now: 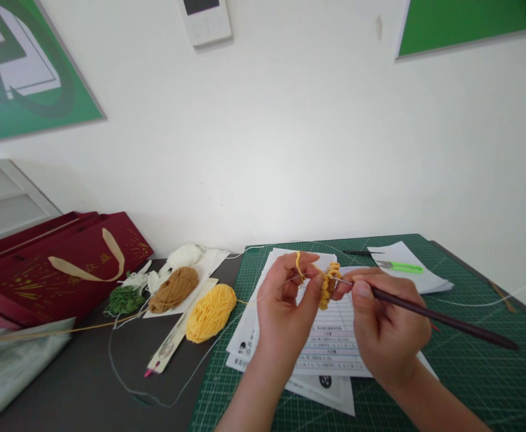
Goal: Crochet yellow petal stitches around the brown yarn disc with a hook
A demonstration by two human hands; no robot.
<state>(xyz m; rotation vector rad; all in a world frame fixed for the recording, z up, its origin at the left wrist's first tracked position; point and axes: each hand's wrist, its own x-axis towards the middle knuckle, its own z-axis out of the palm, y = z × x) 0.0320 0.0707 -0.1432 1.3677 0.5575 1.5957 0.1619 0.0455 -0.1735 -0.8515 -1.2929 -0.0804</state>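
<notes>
My left hand (290,294) pinches a small yellow and brown crocheted piece (324,295) between thumb and fingers, with yellow yarn looped round a raised finger. My right hand (386,318) is closed round a crochet hook (447,323) with a long dark handle. The hook's thin metal tip points left and meets the top of the crocheted piece. Beneath both hands lie printed sheets (330,354). A yellow yarn ball (211,313) sits left of my left hand, its strand running toward the sheets.
A green cutting mat (474,372) lies under the sheets. Green snips (400,267) rest on white paper (429,281) at the back right. Brown yarn (173,290), white yarn (184,257), green yarn (124,300), a ruler-like strip (177,336) and red bags (78,270) are at the left.
</notes>
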